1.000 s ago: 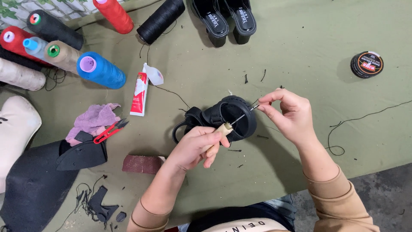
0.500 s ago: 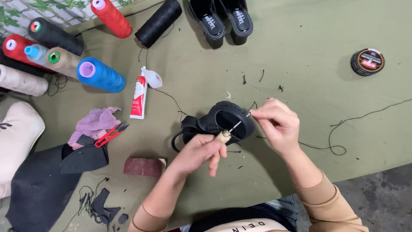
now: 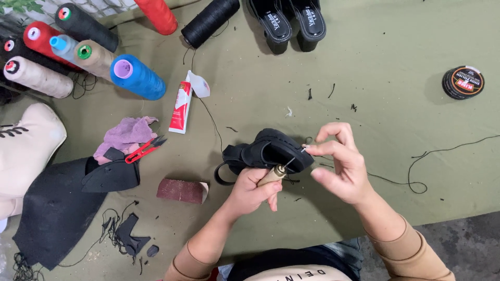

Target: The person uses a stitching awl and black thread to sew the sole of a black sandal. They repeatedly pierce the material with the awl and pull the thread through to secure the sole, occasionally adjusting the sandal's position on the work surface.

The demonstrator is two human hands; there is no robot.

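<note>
Far left of the green bench (image 3: 396, 62) there's a cream boot (image 3: 23, 151) and a big black sheet of leather (image 3: 52, 208). Above that sits a pile of thread cones, the blue cone (image 3: 138, 78) closest to the middle. A pink rag (image 3: 125, 135) with red snips (image 3: 146, 149) on it lies just below, then a red and white glue tube (image 3: 180, 106) and a small reddish sanding block (image 3: 181, 190).

Middle of the shot: the left hand (image 3: 252, 192) is closed tight around a wooden-handled awl (image 3: 273, 175), with the metal tip poking up into the edge of a black shoe (image 3: 268, 152). The shoe sits right above that hand, touching it, sole rim tipped toward the camera.

Just right of the shoe, the right hand (image 3: 341, 166) has thumb and forefinger pinched together on a thin thread end right at the shoe's rim, next to the awl tip; the other fingers are spread loose. A black thread (image 3: 432, 153) trails off from there across the bench toward the right edge.

Top middle there's a pair of black sandals (image 3: 291, 21), and far right a round black tin (image 3: 463, 82).
</note>
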